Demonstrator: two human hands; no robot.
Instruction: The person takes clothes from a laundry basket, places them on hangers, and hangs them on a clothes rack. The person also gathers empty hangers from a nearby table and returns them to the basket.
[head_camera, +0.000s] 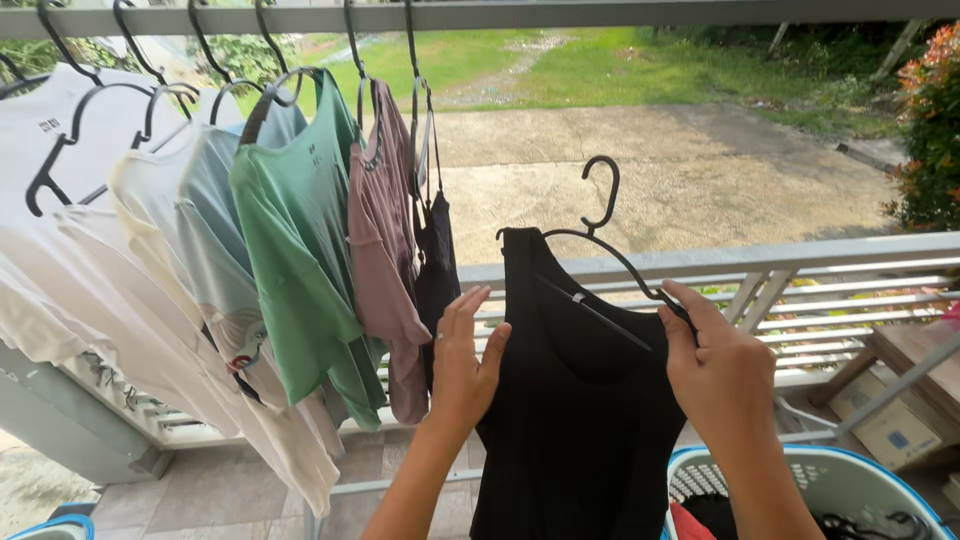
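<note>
Nearest my lens, the right hand (722, 372) grips the right arm of the black hanger (600, 240), fingers curled shut around it; the left hand (465, 358) lies flat against the left edge of the black tank top (580, 400), fingers straight and pressed together, pinching nothing that I can see. The tank top hangs between the two hands; its left strap sits on the hanger, while its right shoulder lies beside the right thumb, and I cannot tell whether it is seated; the hook stands free above the hands, not on the rail (600, 14). Below the right hand stands a blue-rimmed laundry basket (800, 462) with dark and red cloth inside. Up and left of the left hand, a green shirt (300, 230), a mauve shirt (385, 250), a small black garment (436, 265) and pale shirts (120, 260) hang on the rail. My judgement: several garments are hung; this one is partly dressed on its hanger and not yet on the rail; more wait in the basket.
</note>
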